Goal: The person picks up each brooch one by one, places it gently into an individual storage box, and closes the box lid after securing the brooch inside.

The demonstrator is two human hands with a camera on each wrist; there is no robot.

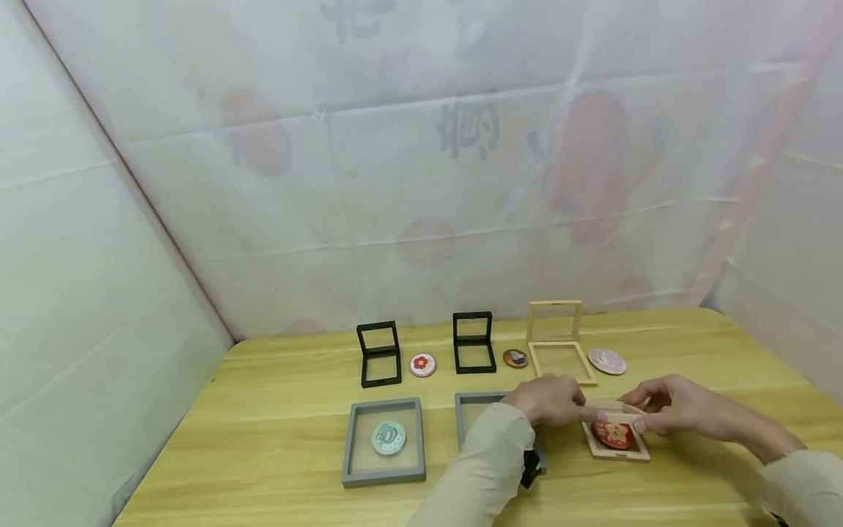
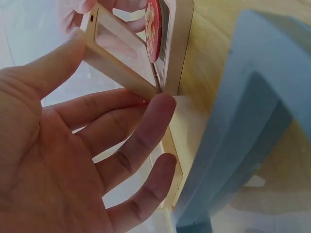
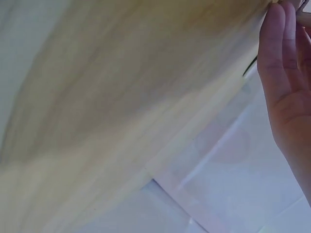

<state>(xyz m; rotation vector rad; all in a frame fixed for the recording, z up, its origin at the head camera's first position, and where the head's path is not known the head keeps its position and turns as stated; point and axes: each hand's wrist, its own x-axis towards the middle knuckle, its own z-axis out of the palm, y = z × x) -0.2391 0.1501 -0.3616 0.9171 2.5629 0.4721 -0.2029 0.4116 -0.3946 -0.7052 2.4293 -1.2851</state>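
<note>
A small light wood-coloured hinged display frame (image 1: 620, 455) stands partly open on the table at the right. A round red badge (image 1: 614, 436) with a yellow star figure lies in its lower half. My left hand (image 1: 549, 400) pinches the left edge of the lid (image 2: 112, 68) between thumb and fingers; the left wrist view shows its other fingers (image 2: 154, 119) spread near the hinge. From the right side, my right hand (image 1: 688, 408) holds the same lid, thumb in front and fingers behind. Only part of the right hand (image 3: 289, 82) shows in the right wrist view.
Left of the hands lie a grey frame (image 1: 384, 479) with a green badge (image 1: 388, 438) and another grey frame (image 1: 461, 421), partly under my left arm. Behind are two open black frames (image 1: 381, 381) (image 1: 476, 369), an open wooden frame (image 1: 535, 360) and badges (image 1: 423, 364) (image 1: 516, 358) (image 1: 607, 361).
</note>
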